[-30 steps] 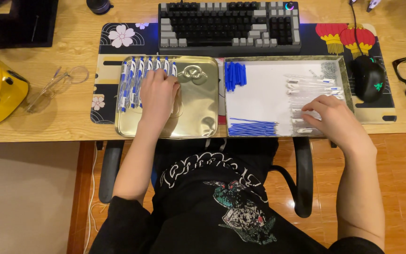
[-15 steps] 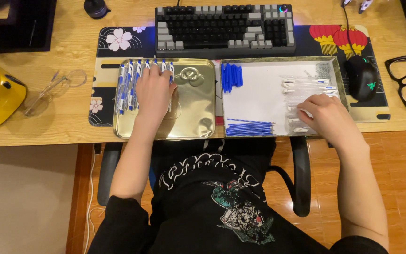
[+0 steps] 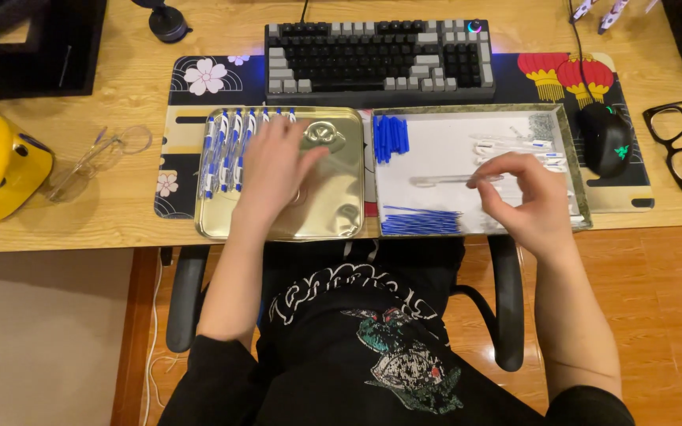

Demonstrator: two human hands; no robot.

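Clear pen barrel (image 3: pixel 444 180) now in right hand (image 3: pixel 526 201)

Two trays side by side before keyboard (image 3: pixel 379 52): left tray (image 3: pixel 333 213) holds pens (image 3: pixel 226 146); right tray (image 3: pixel 578 170) holds pen parts (image 3: pixel 515 150). Mouse (image 3: pixel 605 138) right of keyboard.

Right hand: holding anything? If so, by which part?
Yes. The right hand pinches a clear plastic pen barrel by its right end, fingertips closed on it, over the white-lined metal tray. Left hand holds nothing visible.
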